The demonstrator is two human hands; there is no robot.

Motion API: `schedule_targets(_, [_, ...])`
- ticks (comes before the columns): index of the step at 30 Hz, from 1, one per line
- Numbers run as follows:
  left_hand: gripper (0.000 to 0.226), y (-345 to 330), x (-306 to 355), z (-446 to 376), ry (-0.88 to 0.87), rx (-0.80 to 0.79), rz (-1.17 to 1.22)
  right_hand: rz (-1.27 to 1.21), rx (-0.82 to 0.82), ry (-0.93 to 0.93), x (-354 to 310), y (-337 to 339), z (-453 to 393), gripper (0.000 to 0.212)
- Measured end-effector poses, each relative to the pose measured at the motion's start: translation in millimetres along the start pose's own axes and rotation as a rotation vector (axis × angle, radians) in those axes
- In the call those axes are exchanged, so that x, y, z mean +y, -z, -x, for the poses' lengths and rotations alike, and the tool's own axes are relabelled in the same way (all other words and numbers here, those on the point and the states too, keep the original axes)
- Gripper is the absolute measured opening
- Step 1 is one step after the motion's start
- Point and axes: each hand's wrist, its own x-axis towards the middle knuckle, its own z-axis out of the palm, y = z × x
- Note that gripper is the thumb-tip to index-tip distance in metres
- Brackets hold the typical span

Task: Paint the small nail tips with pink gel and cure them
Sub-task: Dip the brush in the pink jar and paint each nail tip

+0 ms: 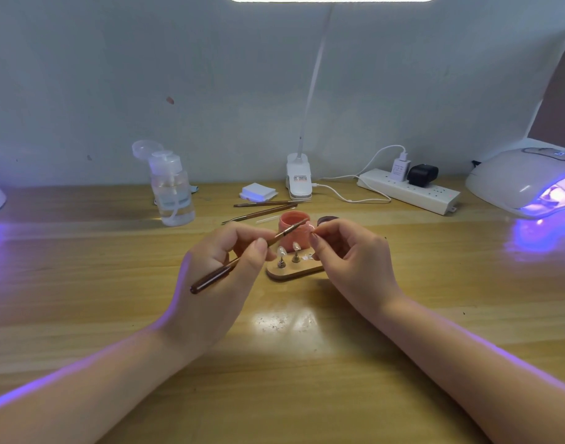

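Left hand (223, 267) grips brush (242, 256); right hand (348, 251) pinches nail tip (312, 231), mostly hidden by fingers.

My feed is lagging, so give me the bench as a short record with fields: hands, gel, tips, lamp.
left hand: grips brush, bristles reaching toward the tip at the right fingers
right hand: pinches a small nail tip
gel jar: open, pink, behind the holder
holder: wooden, two tips standing on pegs, still clear
lamp: far right, glowing violet
spare brushes: lying behind the jar
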Motion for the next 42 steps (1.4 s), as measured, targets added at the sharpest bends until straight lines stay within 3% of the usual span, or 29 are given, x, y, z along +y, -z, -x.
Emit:
schedule_targets(12, [0.026,-1.8,3.5,3.0,-0.048,-0.042,-0.106,0.03,0.016,0.033,-0.3,0.1,0.1,0.003])
schedule_targets(17, [0.014,-0.8,1.5,2.3,-0.003,0.011,-0.049,0.021,0.02,0.037,-0.1,-0.3,0.1,0.002])
schedule_targets(42, [0.017,-3.4,0.2,0.5,0.049,-0.023,0.02,0.024,0.018,0.014,1.2,1.0,0.1,0.006])
